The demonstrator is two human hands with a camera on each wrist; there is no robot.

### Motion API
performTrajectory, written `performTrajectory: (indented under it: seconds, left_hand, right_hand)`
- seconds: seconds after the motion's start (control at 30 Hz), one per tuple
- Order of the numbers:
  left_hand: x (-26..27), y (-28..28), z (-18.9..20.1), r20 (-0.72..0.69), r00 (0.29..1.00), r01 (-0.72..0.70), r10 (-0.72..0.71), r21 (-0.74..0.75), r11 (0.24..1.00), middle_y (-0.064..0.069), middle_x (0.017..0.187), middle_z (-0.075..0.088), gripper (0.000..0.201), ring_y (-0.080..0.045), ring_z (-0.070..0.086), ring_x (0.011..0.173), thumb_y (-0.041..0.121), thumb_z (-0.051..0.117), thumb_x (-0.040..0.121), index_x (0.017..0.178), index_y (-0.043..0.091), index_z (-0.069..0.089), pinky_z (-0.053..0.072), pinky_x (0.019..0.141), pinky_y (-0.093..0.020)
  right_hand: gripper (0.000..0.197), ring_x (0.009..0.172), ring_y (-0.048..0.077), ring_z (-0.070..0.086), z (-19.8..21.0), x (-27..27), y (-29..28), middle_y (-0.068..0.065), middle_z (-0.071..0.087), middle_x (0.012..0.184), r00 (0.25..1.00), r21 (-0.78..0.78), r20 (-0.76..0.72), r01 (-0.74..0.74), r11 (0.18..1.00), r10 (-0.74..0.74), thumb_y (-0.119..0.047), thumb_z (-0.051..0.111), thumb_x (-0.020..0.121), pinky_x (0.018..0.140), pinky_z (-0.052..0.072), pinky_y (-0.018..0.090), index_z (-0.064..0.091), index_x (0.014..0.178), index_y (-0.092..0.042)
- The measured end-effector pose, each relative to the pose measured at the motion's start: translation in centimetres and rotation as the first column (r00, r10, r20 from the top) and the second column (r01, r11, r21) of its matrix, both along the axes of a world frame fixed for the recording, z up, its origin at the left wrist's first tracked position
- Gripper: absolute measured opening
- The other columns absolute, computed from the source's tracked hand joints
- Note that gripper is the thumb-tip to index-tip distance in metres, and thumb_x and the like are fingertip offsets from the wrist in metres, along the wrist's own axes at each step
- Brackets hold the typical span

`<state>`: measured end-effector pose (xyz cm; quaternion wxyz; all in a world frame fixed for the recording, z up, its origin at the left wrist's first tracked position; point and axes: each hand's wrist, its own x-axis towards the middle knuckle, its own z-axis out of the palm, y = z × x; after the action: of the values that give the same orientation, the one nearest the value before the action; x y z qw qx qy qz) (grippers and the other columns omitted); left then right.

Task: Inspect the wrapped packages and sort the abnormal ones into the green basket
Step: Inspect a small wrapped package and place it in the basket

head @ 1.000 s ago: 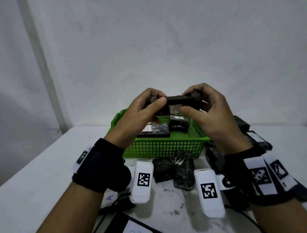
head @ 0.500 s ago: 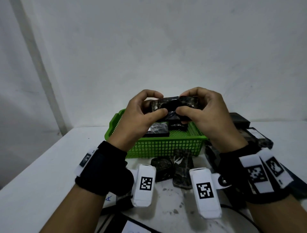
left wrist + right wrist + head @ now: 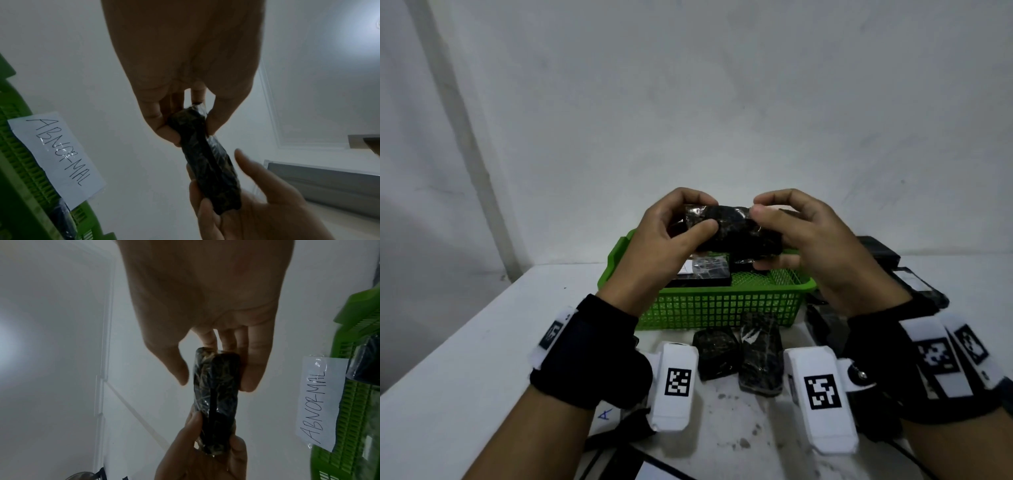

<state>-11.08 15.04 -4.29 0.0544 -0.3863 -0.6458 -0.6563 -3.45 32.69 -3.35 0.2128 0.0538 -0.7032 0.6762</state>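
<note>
A black package in crinkled plastic wrap (image 3: 736,229) is held in the air above the green basket (image 3: 722,308). My left hand (image 3: 698,214) pinches its left end between thumb and fingers. My right hand (image 3: 767,236) holds the right end with the fingers curled round it. In the left wrist view the package (image 3: 207,162) runs from my left fingertips (image 3: 164,129) down to the right hand (image 3: 246,211). The right wrist view shows the package (image 3: 216,394) edge-on, with wrinkled film. A paper label reading ABNORMAL (image 3: 55,155) is taped to the basket.
Wrapped packages (image 3: 702,274) lie inside the basket. Two more dark packages (image 3: 715,349) (image 3: 760,356) lie on the white table (image 3: 482,342) in front of it. Several others (image 3: 914,284) are piled to the right. A wall stands close behind the basket.
Both hands have turned the package over. The white label with an "A" faced me a second ago; now a dark wrinkled side faces me.
</note>
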Motion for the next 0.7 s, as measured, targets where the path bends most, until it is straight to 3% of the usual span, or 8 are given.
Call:
performTrajectory:
  seconds: [0.13,0.23,0.3,0.4,0.47,0.57,0.63,0.7]
  left_hand:
    - [0.30,0.28,-0.07,-0.082,0.996,-0.020,0.018,-0.023,1.000,-0.005,0.091,0.065,0.018,-0.015,0.066,0.081,0.003,0.066,0.090,0.102,0.014,0.059,0.056,0.071,-0.029]
    - [0.56,0.73,-0.22,-0.150,0.984,-0.097,0.091,-0.031,0.995,-0.012,0.094,0.067,0.021,-0.024,0.067,0.079,0.005,0.066,0.088,0.102,0.016,0.054,0.060,0.071,-0.043]
    - [0.70,0.83,-0.25,-0.168,0.979,-0.124,0.116,-0.036,0.992,-0.010,0.097,0.066,0.023,-0.018,0.067,0.082,0.008,0.065,0.088,0.104,0.018,0.052,0.061,0.076,-0.047]
    - [0.63,0.61,-0.24,-0.118,0.986,-0.124,0.118,-0.046,0.991,0.003,0.100,0.066,0.027,-0.011,0.068,0.090,0.021,0.065,0.087,0.111,0.022,0.054,0.061,0.075,-0.038]
    - [0.71,0.58,-0.19,-0.053,0.995,-0.092,0.087,-0.094,0.991,0.005,0.104,0.068,0.022,-0.013,0.069,0.094,0.034,0.063,0.091,0.110,0.025,0.057,0.057,0.066,-0.030]
    - [0.53,0.59,-0.19,0.033,0.998,-0.059,0.061,-0.055,0.997,-0.002,0.099,0.068,0.009,-0.014,0.067,0.085,0.029,0.057,0.100,0.097,0.021,0.061,0.050,0.057,-0.026]
    - [0.35,0.53,-0.18,0.039,0.999,-0.033,0.034,-0.019,0.999,-0.004,0.097,0.067,0.003,-0.014,0.066,0.087,0.020,0.060,0.098,0.096,0.018,0.061,0.052,0.062,-0.027]
    - [0.29,0.42,-0.23,0.007,1.000,-0.015,0.016,-0.015,1.000,-0.011,0.099,0.066,0.004,-0.016,0.066,0.091,0.013,0.063,0.094,0.097,0.013,0.061,0.055,0.074,-0.028]
  right_hand:
    - [0.024,0.078,0.018,0.076,-0.43,-0.31,0.06,0.007,0.074,0.088,0.993,0.121,-0.058,0.109,0.987,-0.102,-0.008,0.077,0.086,0.065,0.060,0.027,0.068,0.107,-0.012]
    - [0.019,0.076,0.014,0.075,-0.69,-0.62,-0.06,0.004,0.075,0.086,0.973,0.205,-0.152,0.203,0.958,-0.173,-0.007,0.077,0.085,0.063,0.058,0.025,0.070,0.102,-0.013]
    - [0.018,0.078,0.012,0.075,-0.67,-0.62,0.03,0.000,0.075,0.086,0.967,0.222,-0.189,0.210,0.952,-0.169,-0.007,0.078,0.085,0.065,0.057,0.023,0.070,0.099,-0.014]
    - [0.020,0.088,0.012,0.073,-0.50,-0.43,0.19,-0.003,0.074,0.091,0.957,0.242,-0.258,0.198,0.950,-0.133,-0.003,0.077,0.084,0.078,0.057,0.023,0.069,0.099,-0.016]
    - [0.025,0.093,0.012,0.072,-0.36,-0.25,0.30,-0.002,0.074,0.095,0.949,0.255,-0.291,0.199,0.946,-0.121,-0.002,0.077,0.084,0.080,0.055,0.021,0.068,0.102,-0.016]
    - [0.035,0.098,0.017,0.073,-0.17,0.02,0.60,0.004,0.075,0.102,0.975,0.253,-0.216,0.101,0.962,-0.046,-0.014,0.082,0.082,0.083,0.058,0.026,0.066,0.112,-0.020]
    - [0.041,0.101,0.016,0.073,-0.16,0.20,0.79,0.000,0.074,0.111,0.994,0.237,-0.096,-0.026,0.971,0.050,-0.032,0.082,0.078,0.088,0.059,0.031,0.066,0.116,-0.023]
    - [0.041,0.104,0.014,0.072,-0.26,0.17,0.81,-0.004,0.073,0.115,0.996,0.250,-0.005,-0.080,0.965,0.085,-0.038,0.080,0.080,0.089,0.060,0.035,0.067,0.116,-0.025]
